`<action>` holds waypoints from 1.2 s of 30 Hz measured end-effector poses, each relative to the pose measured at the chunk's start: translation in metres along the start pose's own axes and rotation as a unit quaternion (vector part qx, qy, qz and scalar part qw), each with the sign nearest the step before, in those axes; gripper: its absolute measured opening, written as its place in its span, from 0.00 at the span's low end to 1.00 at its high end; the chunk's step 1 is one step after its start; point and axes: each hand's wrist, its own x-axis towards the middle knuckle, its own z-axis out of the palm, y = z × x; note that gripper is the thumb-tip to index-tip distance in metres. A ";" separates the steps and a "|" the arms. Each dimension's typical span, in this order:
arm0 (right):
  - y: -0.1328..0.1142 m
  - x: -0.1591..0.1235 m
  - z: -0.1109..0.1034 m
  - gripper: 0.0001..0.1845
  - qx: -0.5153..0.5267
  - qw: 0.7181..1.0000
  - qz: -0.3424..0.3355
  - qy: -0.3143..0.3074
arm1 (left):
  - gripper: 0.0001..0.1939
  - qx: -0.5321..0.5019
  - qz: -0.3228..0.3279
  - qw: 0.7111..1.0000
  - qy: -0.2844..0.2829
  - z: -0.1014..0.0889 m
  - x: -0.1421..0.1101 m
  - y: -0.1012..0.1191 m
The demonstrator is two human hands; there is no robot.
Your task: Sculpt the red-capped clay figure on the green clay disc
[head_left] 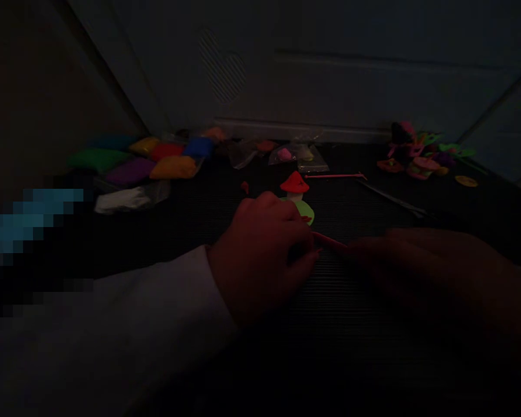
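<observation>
The head view is very dark. My left hand is closed on the black table, fingers curled and thumb near the index finger; what they hold, if anything, I cannot make out. A thin red stick, looking like a modelling tool, runs from beside these fingers to the fingertips of my right hand, which is closed on its end and dim. Just beyond my left hand lies a flat light-green clay piece with small red bits on it. A clay mushroom with a red cap and pale stem adjoins its far edge.
Coloured clay packs and a white pack lie at the back left. Small clear bags, a pink tool and scissors lie farther back. Colourful clay figures stand back right, before the wall.
</observation>
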 end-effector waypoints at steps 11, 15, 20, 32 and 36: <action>-0.013 -0.001 0.003 0.16 -0.006 1.000 -0.007 -0.001 | 0.08 0.029 0.063 0.997 0.033 -0.004 -0.008 0.000; -0.014 -0.003 0.003 0.17 0.028 0.999 0.027 -0.023 | 0.09 0.043 0.072 0.996 0.041 -0.005 -0.010 -0.002; -0.017 -0.001 0.001 0.16 0.017 1.000 0.011 -0.019 | 0.10 0.042 0.075 0.996 0.026 -0.004 -0.009 -0.001; -0.018 -0.003 0.001 0.17 -0.005 1.000 0.012 -0.001 | 0.09 0.045 0.078 0.996 0.017 -0.004 -0.008 -0.001; -0.018 -0.001 0.001 0.16 -0.002 1.000 -0.003 0.006 | 0.09 0.046 0.081 0.995 0.021 -0.004 -0.008 -0.001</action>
